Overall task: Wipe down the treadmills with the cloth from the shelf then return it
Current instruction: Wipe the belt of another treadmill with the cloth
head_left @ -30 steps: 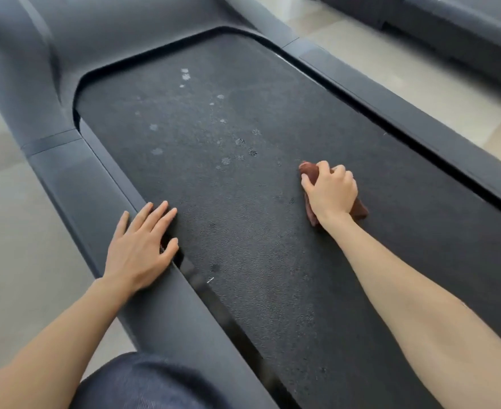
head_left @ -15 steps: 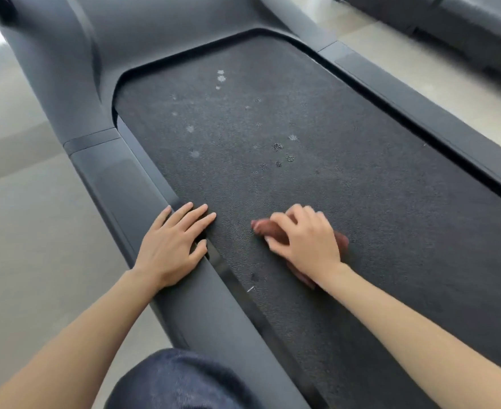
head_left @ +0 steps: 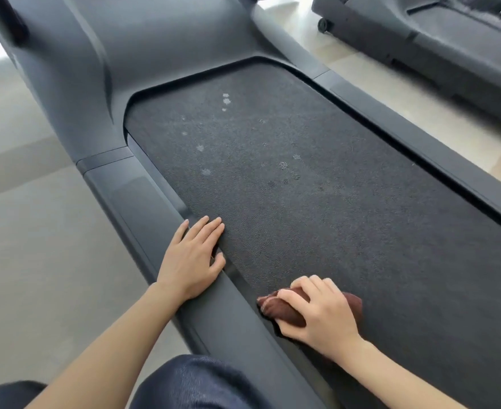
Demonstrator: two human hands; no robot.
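Right hand (head_left: pixel 317 312) gripping bunched brown cloth (head_left: pixel 274 307), pressing it onto treadmill belt (head_left: pixel 346 208) at belt's near-left edge, just beside side rail (head_left: pixel 155 219), likely scrubbing. Left hand (head_left: pixel 191 261) lying flat, fingers straight, across rail and belt edge, apparently bracing body. Pale spots (head_left: pixel 206 172) dotting belt toward far end, seemingly awaiting wipe. No container showing.

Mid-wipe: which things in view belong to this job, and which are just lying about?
Job: brown cloth, gripped by the right hand; treadmill belt with pale spots; side rail under the flat left hand; second treadmill beyond, likely due a wipe too.
Just there: pale floor; the person's knee in dark fabric.
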